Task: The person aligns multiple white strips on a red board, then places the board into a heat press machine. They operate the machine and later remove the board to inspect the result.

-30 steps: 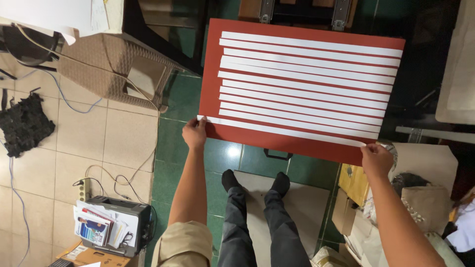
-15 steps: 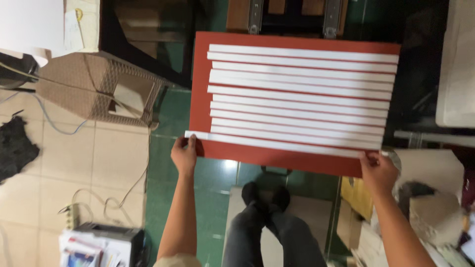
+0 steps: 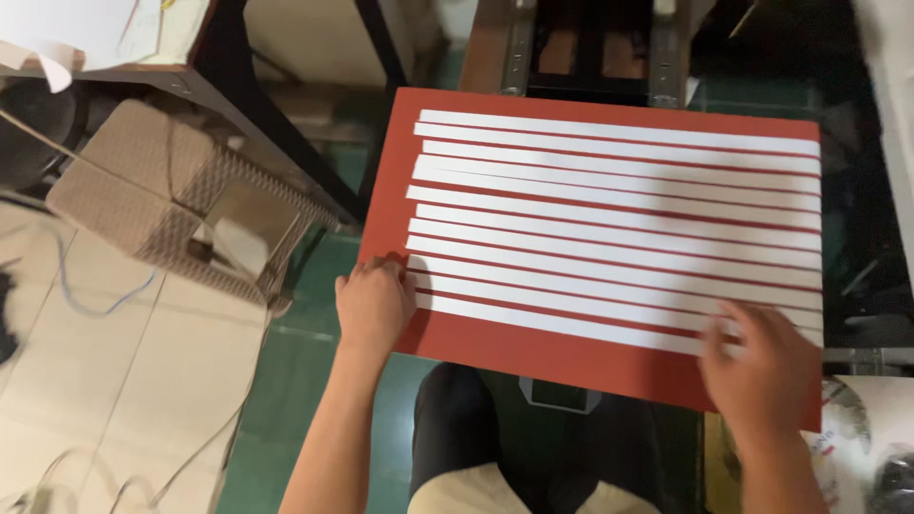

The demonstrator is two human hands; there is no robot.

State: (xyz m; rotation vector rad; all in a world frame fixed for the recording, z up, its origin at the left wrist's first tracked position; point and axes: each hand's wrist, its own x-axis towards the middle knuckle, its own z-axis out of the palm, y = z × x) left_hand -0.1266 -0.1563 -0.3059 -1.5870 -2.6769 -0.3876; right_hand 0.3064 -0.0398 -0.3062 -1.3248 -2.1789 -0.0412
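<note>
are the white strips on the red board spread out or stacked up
Spread out: the white strips lie side by side in rows across the red board, red showing between them.

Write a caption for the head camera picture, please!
Left hand and right hand hold a red board lined with white strips over a green floor.

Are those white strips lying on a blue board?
No, the white strips lie in rows on a red board, which the left hand and right hand touch at its near edge.
</note>
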